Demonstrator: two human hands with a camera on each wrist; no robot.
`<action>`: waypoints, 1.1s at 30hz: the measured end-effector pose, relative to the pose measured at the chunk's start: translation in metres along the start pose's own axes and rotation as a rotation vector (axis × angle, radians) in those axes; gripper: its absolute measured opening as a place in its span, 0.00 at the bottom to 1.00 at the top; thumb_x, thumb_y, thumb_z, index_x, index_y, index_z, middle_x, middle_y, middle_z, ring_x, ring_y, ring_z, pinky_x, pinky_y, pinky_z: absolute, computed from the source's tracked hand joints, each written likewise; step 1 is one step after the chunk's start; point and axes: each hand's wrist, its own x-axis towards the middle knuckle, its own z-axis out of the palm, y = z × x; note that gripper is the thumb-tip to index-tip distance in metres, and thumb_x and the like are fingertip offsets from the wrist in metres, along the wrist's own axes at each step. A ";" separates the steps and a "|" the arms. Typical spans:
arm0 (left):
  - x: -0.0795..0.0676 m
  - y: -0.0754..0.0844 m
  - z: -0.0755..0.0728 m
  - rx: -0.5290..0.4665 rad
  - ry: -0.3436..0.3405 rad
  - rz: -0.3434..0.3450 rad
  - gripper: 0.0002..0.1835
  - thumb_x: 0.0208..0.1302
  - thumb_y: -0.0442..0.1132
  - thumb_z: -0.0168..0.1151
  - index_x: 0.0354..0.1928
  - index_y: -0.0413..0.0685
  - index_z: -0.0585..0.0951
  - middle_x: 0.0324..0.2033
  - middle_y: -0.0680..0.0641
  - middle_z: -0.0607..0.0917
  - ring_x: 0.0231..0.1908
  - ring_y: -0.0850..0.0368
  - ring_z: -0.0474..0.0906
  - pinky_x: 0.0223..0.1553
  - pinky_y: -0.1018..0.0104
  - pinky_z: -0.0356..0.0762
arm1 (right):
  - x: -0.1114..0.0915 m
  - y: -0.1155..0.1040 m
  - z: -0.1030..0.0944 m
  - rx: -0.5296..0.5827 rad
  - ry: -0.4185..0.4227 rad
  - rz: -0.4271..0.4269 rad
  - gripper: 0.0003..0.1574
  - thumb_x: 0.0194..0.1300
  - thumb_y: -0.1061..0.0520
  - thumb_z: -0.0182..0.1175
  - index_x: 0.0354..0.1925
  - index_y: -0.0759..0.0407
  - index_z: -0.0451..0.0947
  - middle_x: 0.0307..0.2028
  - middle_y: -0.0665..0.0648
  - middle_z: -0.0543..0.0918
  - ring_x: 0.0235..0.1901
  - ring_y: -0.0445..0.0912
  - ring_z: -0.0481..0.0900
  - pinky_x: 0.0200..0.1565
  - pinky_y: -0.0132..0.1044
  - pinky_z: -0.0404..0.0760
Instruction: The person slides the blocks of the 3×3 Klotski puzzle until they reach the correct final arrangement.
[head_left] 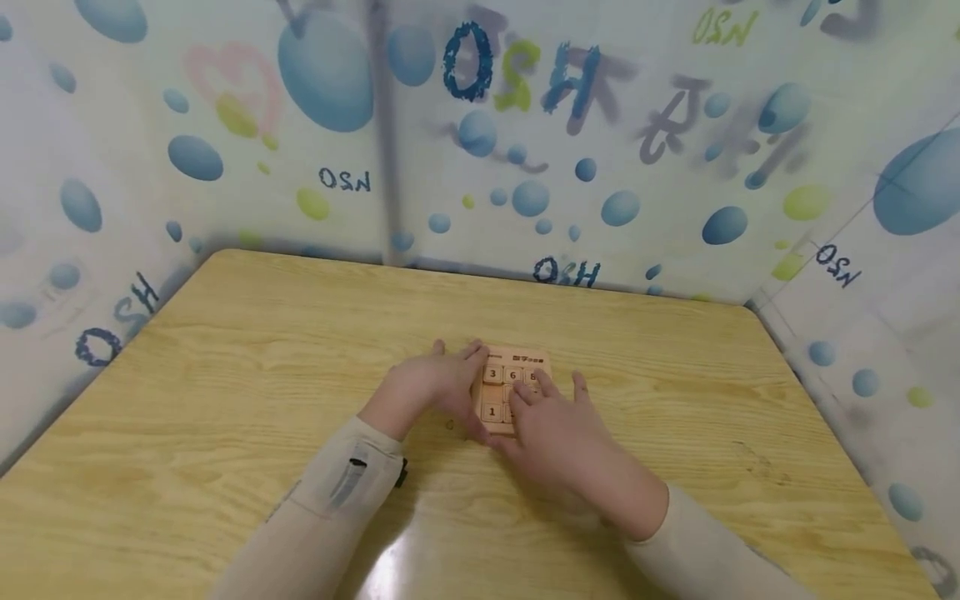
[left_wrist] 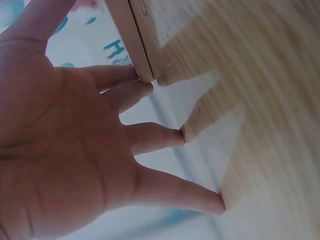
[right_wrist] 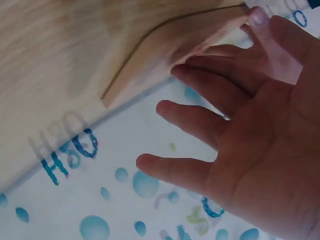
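Covering some tiles point(head_left: 530, 377): right grip point(head_left: 561, 429), fingers apart | left grip point(head_left: 442, 383) clamped on puzzle board point(head_left: 491, 393) | wood table point(head_left: 300, 333), bubble-patterned walls point(head_left: 645, 167)

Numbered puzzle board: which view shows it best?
Head view: it shows the numbered puzzle board from above, with tiles 3, 6 and 1 readable, though the right hand covers others. Both wrist views catch only its edge, no numbers.
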 end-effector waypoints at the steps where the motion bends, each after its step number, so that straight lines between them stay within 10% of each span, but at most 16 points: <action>1: 0.000 0.000 -0.001 0.001 0.000 0.005 0.77 0.45 0.67 0.84 0.88 0.57 0.44 0.88 0.54 0.41 0.84 0.26 0.35 0.72 0.11 0.46 | 0.002 0.001 0.000 -0.001 0.007 0.001 0.48 0.78 0.26 0.50 0.79 0.55 0.68 0.81 0.54 0.66 0.86 0.58 0.52 0.81 0.76 0.45; 8: -0.001 -0.005 0.000 -0.006 -0.021 0.011 0.72 0.51 0.63 0.83 0.88 0.56 0.43 0.88 0.52 0.41 0.83 0.24 0.33 0.74 0.13 0.45 | 0.017 -0.002 0.006 0.041 0.016 -0.128 0.46 0.78 0.28 0.53 0.81 0.50 0.65 0.83 0.50 0.64 0.85 0.59 0.52 0.79 0.79 0.47; 16: -0.001 -0.001 0.000 -0.014 -0.003 -0.007 0.74 0.48 0.64 0.84 0.88 0.58 0.44 0.88 0.55 0.41 0.84 0.27 0.35 0.70 0.09 0.45 | 0.000 0.012 -0.003 0.044 -0.077 -0.001 0.51 0.77 0.28 0.54 0.82 0.55 0.61 0.85 0.54 0.59 0.86 0.60 0.47 0.81 0.75 0.45; 33: 0.000 0.000 -0.002 -0.046 -0.015 0.016 0.74 0.50 0.62 0.84 0.88 0.54 0.43 0.88 0.52 0.40 0.84 0.27 0.33 0.78 0.19 0.42 | -0.030 0.012 -0.011 0.060 -0.108 -0.025 0.49 0.77 0.26 0.52 0.81 0.52 0.66 0.83 0.51 0.62 0.85 0.58 0.52 0.81 0.76 0.45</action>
